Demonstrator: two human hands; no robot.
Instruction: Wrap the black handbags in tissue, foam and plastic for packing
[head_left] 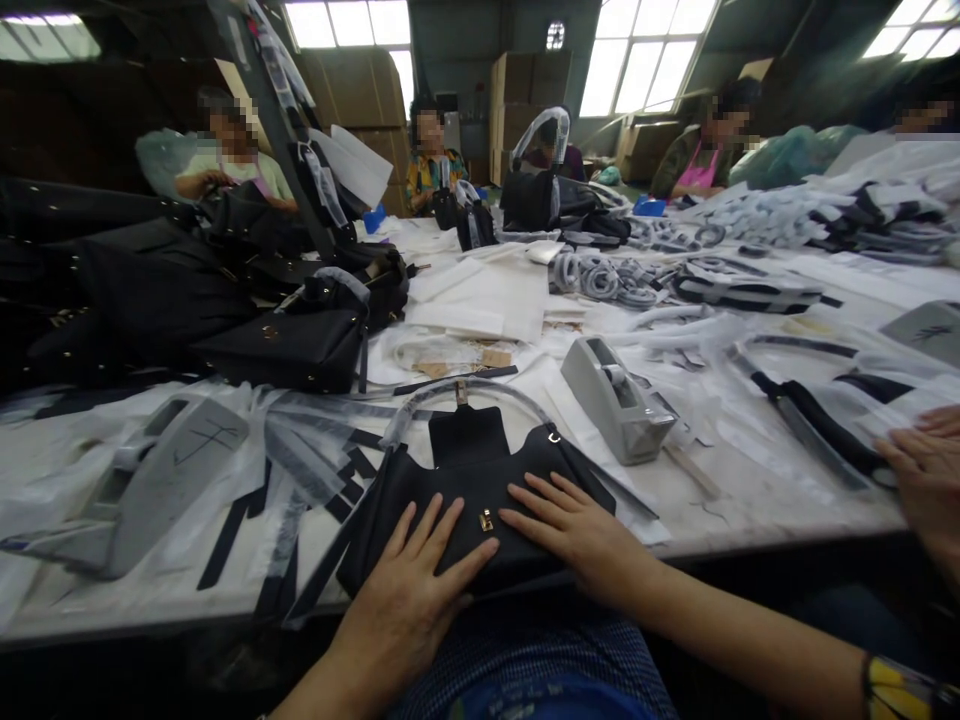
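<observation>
A black handbag [465,490] lies at the table's front edge, its gold clasp [486,520] facing up. Its flap tab [469,436] is folded back, away from me, and the handle [420,400] is wrapped in clear plastic. My left hand [412,580] rests flat on the bag's left part, fingers spread. On the right part lies my right hand [574,525], also flat with fingers apart. Neither hand grips anything. The lower edge of the bag is partly hidden behind my hands.
Grey tape dispensers stand right [619,400] and left [165,480] of the bag. Black strips [232,530] and plastic litter the left side. More black bags [292,340] are piled behind. A co-worker's hands [926,470] are at the right edge; several people sit across the table.
</observation>
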